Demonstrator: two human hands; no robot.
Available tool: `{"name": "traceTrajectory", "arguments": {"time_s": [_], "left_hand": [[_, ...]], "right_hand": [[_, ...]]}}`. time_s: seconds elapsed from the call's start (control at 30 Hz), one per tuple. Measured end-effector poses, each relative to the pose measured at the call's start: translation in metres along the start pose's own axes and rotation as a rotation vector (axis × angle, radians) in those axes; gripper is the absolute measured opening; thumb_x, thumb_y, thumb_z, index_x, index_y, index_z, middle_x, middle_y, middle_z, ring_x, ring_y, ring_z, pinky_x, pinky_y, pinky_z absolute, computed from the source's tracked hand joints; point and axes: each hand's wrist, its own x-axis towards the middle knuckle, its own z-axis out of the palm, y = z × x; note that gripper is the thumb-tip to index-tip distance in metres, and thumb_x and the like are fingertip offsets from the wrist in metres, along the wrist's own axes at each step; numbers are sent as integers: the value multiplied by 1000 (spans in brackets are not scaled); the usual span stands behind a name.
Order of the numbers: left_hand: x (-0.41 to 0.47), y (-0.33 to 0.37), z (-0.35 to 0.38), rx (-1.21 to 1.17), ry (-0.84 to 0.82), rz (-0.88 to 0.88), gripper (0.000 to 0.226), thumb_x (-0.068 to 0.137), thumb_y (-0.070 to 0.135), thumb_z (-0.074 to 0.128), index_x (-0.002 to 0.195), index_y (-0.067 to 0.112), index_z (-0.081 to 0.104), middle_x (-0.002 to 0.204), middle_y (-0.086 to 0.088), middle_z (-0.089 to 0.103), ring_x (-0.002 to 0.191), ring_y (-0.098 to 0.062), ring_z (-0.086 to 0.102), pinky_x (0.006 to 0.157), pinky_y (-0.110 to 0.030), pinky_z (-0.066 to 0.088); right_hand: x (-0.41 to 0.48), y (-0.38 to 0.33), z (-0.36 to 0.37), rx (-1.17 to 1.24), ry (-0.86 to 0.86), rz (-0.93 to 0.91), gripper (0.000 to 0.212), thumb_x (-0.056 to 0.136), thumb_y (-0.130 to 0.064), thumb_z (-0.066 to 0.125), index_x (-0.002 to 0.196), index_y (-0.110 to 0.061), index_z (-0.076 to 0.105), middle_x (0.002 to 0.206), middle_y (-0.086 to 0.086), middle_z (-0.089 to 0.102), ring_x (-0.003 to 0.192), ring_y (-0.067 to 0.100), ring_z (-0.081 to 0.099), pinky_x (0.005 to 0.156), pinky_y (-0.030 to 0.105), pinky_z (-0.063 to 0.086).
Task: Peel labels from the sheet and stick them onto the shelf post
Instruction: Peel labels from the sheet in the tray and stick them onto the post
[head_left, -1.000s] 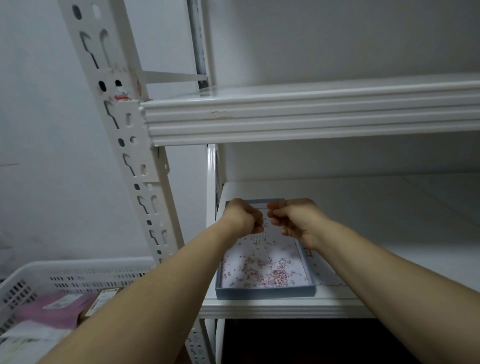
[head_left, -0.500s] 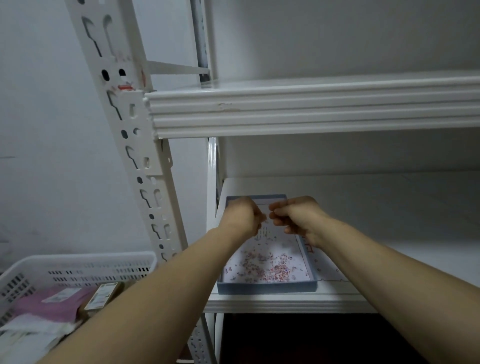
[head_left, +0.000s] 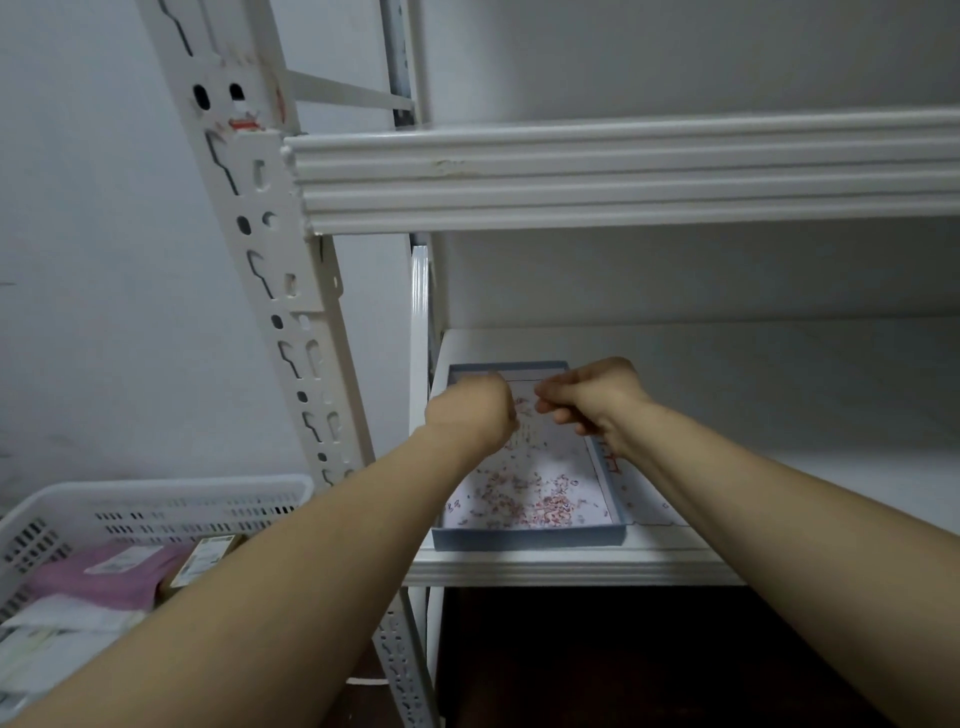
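The label sheet (head_left: 524, 488) is white, scattered with small pink-red bits that are thickest toward its near end. It lies in a shallow blue tray (head_left: 530, 538) at the front left corner of the lower shelf (head_left: 779, 374), just right of the white perforated shelf post (head_left: 270, 291). The left hand (head_left: 472, 415) and right hand (head_left: 592, 397) hover close together over the tray's far end. Their fingers are curled tight, but blur hides whether they pinch anything. Beside the post, a white basket (head_left: 156, 504) holds a pink packet (head_left: 104, 577) and other packets cut off by the frame edge.
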Motion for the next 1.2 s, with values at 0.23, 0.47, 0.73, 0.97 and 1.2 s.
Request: {"name": "traceTrajectory", "arguments": {"time_s": [0.23,0.47,0.73,0.97,1.2], "left_hand": [[-5,-2,-7,-87,11,-1,25,84,34,68,86,9,67,88,-7,68,82,-22,63,75,-33,55],[-21,-3,-16,-64,13,78,28,94,7,51,119,10,63,117,-12,64,102,-28,62,89,-37,51],[-55,-4,-55,-46,319,145,29,87,43,56,99,17,62,103,-5,66,98,-25,61,72,-30,45],[-91,-26,-98,12,580,268,40,101,38,33,102,11,62,100,-9,66,94,-30,60,67,-33,38],[-130,-43,-153,-317,1031,224,36,90,39,56,119,18,55,104,2,57,90,-18,57,65,-27,39]], "right_hand": [[-6,-9,5,-313,16,-57,17,89,-22,59,77,-10,58,61,5,58,50,16,54,51,27,44],[-23,-19,5,-782,-48,-254,41,91,-4,53,129,-18,57,114,8,67,78,17,66,76,29,52],[-54,-53,8,-965,172,-382,22,86,-35,52,72,-19,61,72,1,71,76,19,68,62,27,49],[-84,-76,28,-949,102,-573,42,87,-21,51,129,-25,52,105,-2,67,97,20,65,79,34,52],[-133,-132,49,-597,214,-921,16,89,-23,52,95,-25,67,72,-2,71,69,19,67,69,36,54]]}}
